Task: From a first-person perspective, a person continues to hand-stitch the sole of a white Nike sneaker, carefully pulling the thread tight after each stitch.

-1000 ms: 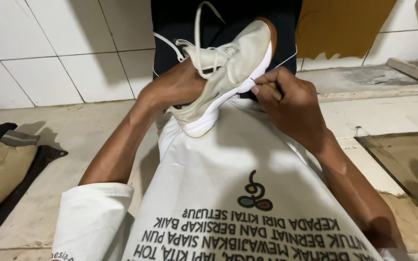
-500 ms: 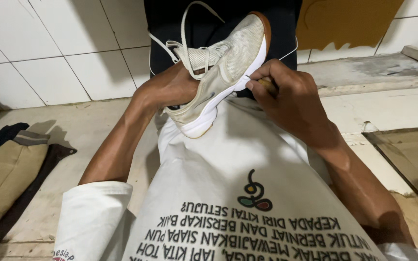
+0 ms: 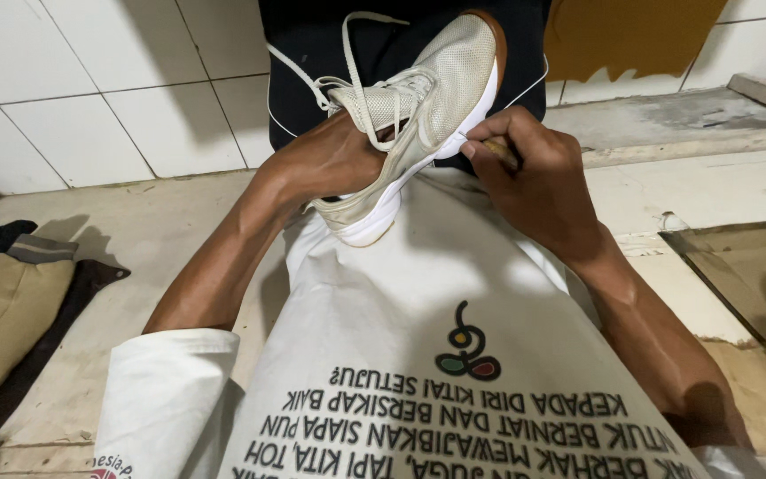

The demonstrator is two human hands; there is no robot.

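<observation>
Right now, from the head camera, I see my left hand [image 3: 325, 164] tucked into the opening of a beige mesh sneaker [image 3: 418, 106], fingers hidden inside the shoe, gripping it from within and holding it tilted, toe up, over my lap. Its loose laces [image 3: 347, 66] dangle above the hand. My right hand [image 3: 538, 182] is curled tight around a small tan tool [image 3: 500, 149], its tip pressed against the white sole [image 3: 401, 186] at the shoe's side. Below sits my white printed shirt [image 3: 427, 355]. A tan and black garment [image 3: 6, 310] lies on the floor at left, beside the white tiled wall [image 3: 117, 98].
</observation>
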